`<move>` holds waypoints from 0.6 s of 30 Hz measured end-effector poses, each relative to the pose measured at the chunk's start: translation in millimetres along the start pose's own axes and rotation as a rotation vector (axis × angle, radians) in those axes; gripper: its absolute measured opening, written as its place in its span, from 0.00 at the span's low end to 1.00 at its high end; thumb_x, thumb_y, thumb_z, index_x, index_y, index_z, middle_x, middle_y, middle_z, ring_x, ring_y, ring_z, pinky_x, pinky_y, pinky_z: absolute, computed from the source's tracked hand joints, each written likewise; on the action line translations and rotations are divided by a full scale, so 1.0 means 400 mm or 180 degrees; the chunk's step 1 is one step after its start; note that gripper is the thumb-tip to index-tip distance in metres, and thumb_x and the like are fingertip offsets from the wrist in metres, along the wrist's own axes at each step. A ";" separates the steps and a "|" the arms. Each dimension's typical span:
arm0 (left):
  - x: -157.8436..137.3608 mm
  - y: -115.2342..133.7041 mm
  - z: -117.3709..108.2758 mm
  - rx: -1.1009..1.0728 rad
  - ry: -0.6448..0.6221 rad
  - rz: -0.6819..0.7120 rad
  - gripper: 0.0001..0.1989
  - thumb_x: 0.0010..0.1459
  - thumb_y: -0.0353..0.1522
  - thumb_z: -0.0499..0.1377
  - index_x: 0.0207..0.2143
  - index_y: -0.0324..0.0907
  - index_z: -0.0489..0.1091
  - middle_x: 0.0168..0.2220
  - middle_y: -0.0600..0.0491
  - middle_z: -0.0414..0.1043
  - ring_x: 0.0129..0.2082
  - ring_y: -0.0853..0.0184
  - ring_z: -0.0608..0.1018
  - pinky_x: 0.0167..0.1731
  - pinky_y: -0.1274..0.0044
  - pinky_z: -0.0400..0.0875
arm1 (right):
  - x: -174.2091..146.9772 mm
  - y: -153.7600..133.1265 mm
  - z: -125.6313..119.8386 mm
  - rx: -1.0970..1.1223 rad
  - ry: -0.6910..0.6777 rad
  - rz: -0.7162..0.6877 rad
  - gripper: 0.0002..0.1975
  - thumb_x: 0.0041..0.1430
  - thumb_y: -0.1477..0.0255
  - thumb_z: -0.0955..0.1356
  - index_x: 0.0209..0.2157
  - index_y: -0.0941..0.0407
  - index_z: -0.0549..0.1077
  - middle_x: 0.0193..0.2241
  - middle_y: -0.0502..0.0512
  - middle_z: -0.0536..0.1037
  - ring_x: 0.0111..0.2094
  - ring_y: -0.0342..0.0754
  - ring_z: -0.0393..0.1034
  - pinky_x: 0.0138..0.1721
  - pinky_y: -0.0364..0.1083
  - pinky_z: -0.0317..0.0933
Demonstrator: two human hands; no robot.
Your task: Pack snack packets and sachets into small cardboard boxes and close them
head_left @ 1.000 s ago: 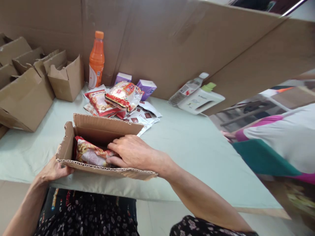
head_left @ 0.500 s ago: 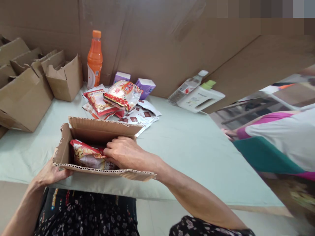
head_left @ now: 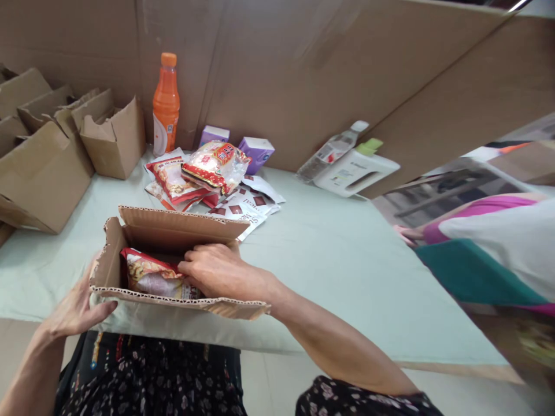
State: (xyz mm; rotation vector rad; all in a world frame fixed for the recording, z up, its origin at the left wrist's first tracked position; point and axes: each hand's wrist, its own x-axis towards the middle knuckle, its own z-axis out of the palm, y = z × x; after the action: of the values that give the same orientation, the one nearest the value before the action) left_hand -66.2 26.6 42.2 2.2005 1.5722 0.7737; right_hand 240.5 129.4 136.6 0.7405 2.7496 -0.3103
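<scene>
An open cardboard box (head_left: 173,219) stands at the front of the table with its flaps up. Inside it lies a red and white printed food packet (head_left: 154,280). My right hand (head_left: 219,268) reaches into the box from the right, its curled fingers at the packet's right end; the fingertips are partly hidden. At the box's left end is my left hand (head_left: 80,306), thumb stretched out and apart from the front wall. Its other fingers go behind the left wall and are partly hidden.
Behind the box lies a pile of food packets (head_left: 217,167) with two purple cartons (head_left: 256,155). An orange drink bottle (head_left: 166,107) stands behind them. Several cardboard boxes (head_left: 43,167) are at left. A clear bottle (head_left: 332,153) and white jug (head_left: 353,173) lean against the cardboard wall. Another person (head_left: 498,248) is at right.
My left hand has slid a little left, and its thumb has come away from the box. My right hand and the box have shifted slightly left.
</scene>
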 end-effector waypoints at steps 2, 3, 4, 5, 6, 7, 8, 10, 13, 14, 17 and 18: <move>-0.015 0.037 -0.033 -0.0268 0.0171 -0.0002 0.39 0.67 0.41 0.55 0.75 0.50 0.42 0.74 0.42 0.56 0.71 0.44 0.65 0.64 0.52 0.71 | 0.000 -0.003 -0.003 -0.0025 -0.0048 0.0057 0.11 0.73 0.73 0.65 0.47 0.57 0.81 0.41 0.60 0.83 0.42 0.53 0.78 0.34 0.47 0.57; -0.019 0.063 -0.051 -0.0426 0.0229 0.0026 0.40 0.68 0.39 0.53 0.76 0.53 0.36 0.76 0.44 0.49 0.73 0.46 0.61 0.66 0.52 0.68 | 0.000 -0.004 -0.005 -0.0033 -0.0064 0.0068 0.11 0.72 0.73 0.65 0.46 0.57 0.81 0.41 0.60 0.83 0.42 0.53 0.78 0.34 0.47 0.57; -0.019 0.092 -0.068 -0.0541 0.0251 0.0071 0.40 0.69 0.37 0.53 0.76 0.54 0.35 0.78 0.46 0.45 0.75 0.47 0.57 0.69 0.52 0.64 | 0.000 -0.005 -0.006 -0.0036 -0.0059 0.0071 0.11 0.72 0.74 0.65 0.46 0.57 0.81 0.41 0.60 0.83 0.42 0.53 0.78 0.34 0.47 0.57; -0.016 0.123 -0.083 -0.0578 0.0238 0.0149 0.40 0.69 0.35 0.53 0.76 0.54 0.36 0.78 0.47 0.44 0.76 0.48 0.55 0.70 0.52 0.61 | 0.000 -0.005 -0.006 -0.0037 -0.0039 0.0065 0.11 0.72 0.74 0.66 0.45 0.57 0.81 0.41 0.60 0.83 0.42 0.53 0.77 0.34 0.47 0.57; -0.007 0.154 -0.097 -0.0513 0.0170 0.0253 0.39 0.68 0.34 0.53 0.76 0.53 0.38 0.78 0.48 0.45 0.76 0.48 0.55 0.71 0.52 0.60 | 0.000 -0.005 -0.005 -0.0041 -0.0011 0.0053 0.10 0.71 0.74 0.66 0.45 0.58 0.81 0.40 0.60 0.83 0.42 0.53 0.77 0.34 0.47 0.57; 0.006 0.183 -0.109 -0.0368 0.0054 0.0377 0.39 0.68 0.32 0.54 0.76 0.53 0.41 0.77 0.47 0.47 0.76 0.49 0.55 0.71 0.52 0.60 | 0.001 -0.004 -0.003 -0.0046 0.0032 0.0036 0.10 0.71 0.74 0.66 0.45 0.58 0.81 0.40 0.61 0.83 0.41 0.53 0.77 0.34 0.46 0.57; 0.022 0.209 -0.120 -0.0190 -0.0085 0.0547 0.39 0.67 0.31 0.55 0.75 0.52 0.43 0.76 0.47 0.49 0.75 0.49 0.57 0.71 0.53 0.62 | 0.002 -0.002 0.000 -0.0051 0.0052 0.0011 0.10 0.71 0.74 0.66 0.45 0.57 0.81 0.40 0.61 0.83 0.41 0.52 0.77 0.35 0.46 0.58; 0.063 0.250 -0.137 0.0197 -0.0289 0.0891 0.38 0.65 0.29 0.56 0.75 0.52 0.47 0.75 0.47 0.52 0.74 0.50 0.59 0.69 0.56 0.65 | 0.005 0.000 0.006 -0.0050 0.0043 -0.0033 0.11 0.71 0.73 0.66 0.46 0.57 0.81 0.40 0.61 0.83 0.41 0.52 0.77 0.34 0.46 0.58; 0.124 0.286 -0.161 0.0797 -0.0438 0.1268 0.34 0.64 0.31 0.57 0.71 0.47 0.57 0.72 0.45 0.60 0.72 0.49 0.63 0.69 0.55 0.65 | 0.006 0.000 0.009 -0.0002 0.0053 -0.0119 0.11 0.71 0.72 0.66 0.48 0.57 0.81 0.40 0.61 0.83 0.40 0.53 0.77 0.34 0.47 0.57; 0.141 0.295 -0.169 0.0998 -0.0469 0.1363 0.32 0.63 0.32 0.58 0.69 0.44 0.62 0.70 0.43 0.64 0.70 0.48 0.66 0.68 0.55 0.65 | 0.005 0.000 0.008 0.0011 0.0065 -0.0147 0.11 0.71 0.72 0.67 0.47 0.58 0.81 0.40 0.61 0.83 0.40 0.54 0.77 0.34 0.47 0.58; 0.178 0.324 -0.184 0.1387 -0.0653 0.1594 0.24 0.59 0.34 0.59 0.58 0.39 0.73 0.60 0.41 0.76 0.60 0.48 0.76 0.65 0.55 0.68 | 0.003 -0.002 0.003 -0.0004 0.0079 -0.0145 0.11 0.70 0.74 0.67 0.46 0.59 0.81 0.39 0.62 0.83 0.40 0.54 0.77 0.34 0.48 0.58; 0.187 0.334 -0.184 0.1390 -0.0739 0.1609 0.22 0.57 0.34 0.59 0.54 0.40 0.75 0.56 0.41 0.78 0.57 0.48 0.78 0.63 0.56 0.70 | 0.003 -0.002 0.001 -0.0016 0.0087 -0.0136 0.11 0.70 0.74 0.66 0.45 0.59 0.82 0.39 0.62 0.83 0.40 0.54 0.77 0.34 0.48 0.58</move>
State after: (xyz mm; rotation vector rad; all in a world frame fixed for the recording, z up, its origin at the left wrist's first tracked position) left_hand 9.8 48.3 192.4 2.9401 1.1608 0.2837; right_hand 239.2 129.0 135.9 0.6905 2.7941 -0.3040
